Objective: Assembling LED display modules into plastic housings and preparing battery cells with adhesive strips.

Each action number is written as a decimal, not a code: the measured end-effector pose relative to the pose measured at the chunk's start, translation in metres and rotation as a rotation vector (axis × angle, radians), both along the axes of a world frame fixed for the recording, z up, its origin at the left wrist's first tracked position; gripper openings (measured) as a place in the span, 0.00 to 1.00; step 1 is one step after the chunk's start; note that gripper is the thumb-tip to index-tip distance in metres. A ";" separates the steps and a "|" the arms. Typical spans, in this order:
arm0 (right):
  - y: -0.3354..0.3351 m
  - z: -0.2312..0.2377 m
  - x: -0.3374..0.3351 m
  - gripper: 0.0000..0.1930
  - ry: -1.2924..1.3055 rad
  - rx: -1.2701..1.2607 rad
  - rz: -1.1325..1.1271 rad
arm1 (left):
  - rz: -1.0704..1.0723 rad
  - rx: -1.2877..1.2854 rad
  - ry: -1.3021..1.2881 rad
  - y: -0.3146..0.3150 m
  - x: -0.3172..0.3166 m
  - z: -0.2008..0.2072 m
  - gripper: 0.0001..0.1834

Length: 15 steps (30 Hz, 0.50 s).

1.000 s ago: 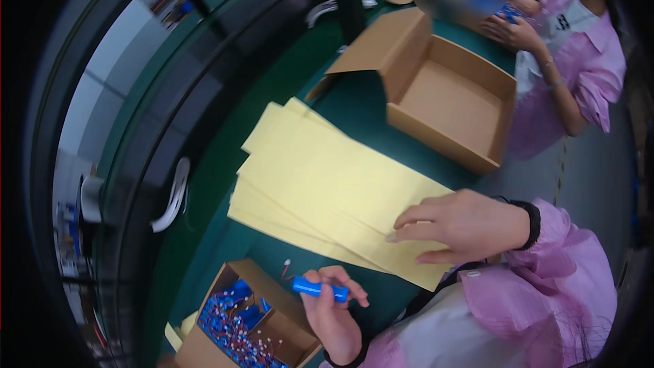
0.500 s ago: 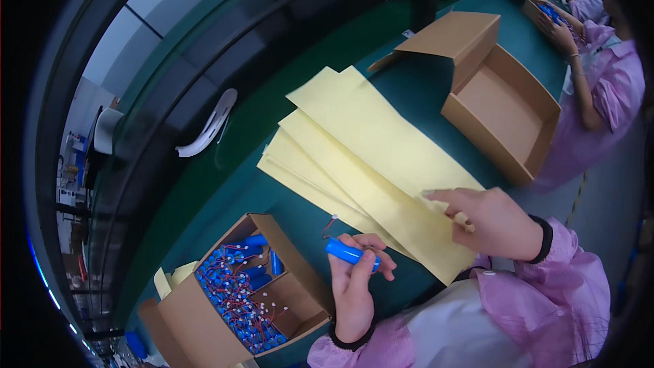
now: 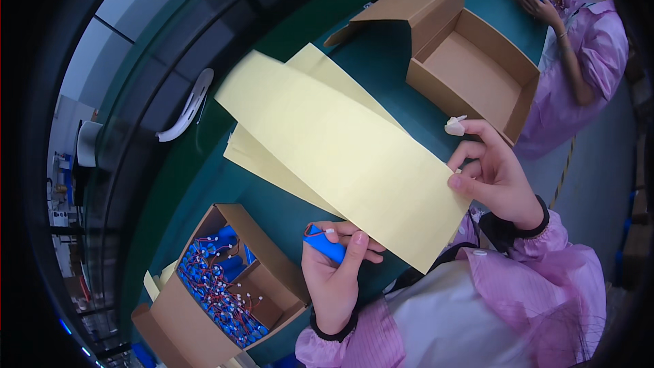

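Head view: from where I'm standing, the person's left hand (image 3: 332,283) is curling half closed around a blue battery (image 3: 323,245), holding it over the counter (image 3: 272,208) by its near edge. The right hand (image 3: 497,180) is pinching the near end of a yellow sheet (image 3: 334,153) between thumb and bent fingers, its index finger sticking out with a white wrap (image 3: 454,125) on the tip. That sheet is slanting across more paper (image 3: 269,163) toward the counter's far edge. Left of the left hand, a cardboard box (image 3: 272,252) is holding heaped, wired batteries (image 3: 218,286); an open box (image 3: 443,92) is sitting near a co-worker (image 3: 569,95).
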State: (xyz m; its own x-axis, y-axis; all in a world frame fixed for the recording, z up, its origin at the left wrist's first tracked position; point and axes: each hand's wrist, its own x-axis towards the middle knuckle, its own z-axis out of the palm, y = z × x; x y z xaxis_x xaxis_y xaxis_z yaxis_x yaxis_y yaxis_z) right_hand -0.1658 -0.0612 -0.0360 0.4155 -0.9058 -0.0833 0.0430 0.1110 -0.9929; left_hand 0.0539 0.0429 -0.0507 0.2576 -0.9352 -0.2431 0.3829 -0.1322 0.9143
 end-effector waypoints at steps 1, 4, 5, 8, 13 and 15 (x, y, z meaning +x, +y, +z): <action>0.001 0.003 0.000 0.28 0.059 -0.003 0.017 | 0.016 0.029 0.034 0.000 -0.002 0.003 0.08; 0.003 0.005 -0.001 0.27 0.171 -0.058 0.028 | -0.019 0.069 0.093 0.003 -0.004 0.003 0.08; 0.003 0.005 -0.001 0.27 0.226 -0.114 0.025 | -0.022 0.076 0.090 0.003 -0.007 0.003 0.08; 0.003 0.012 -0.001 0.27 0.326 -0.119 0.012 | -0.031 0.067 0.040 0.005 -0.013 0.005 0.08; -0.001 0.003 0.000 0.25 0.453 -0.696 0.006 | 0.006 0.037 -0.076 0.000 -0.024 0.003 0.12; 0.000 0.001 0.002 0.23 0.411 -0.942 0.122 | 0.010 0.045 -0.088 0.000 -0.027 0.003 0.12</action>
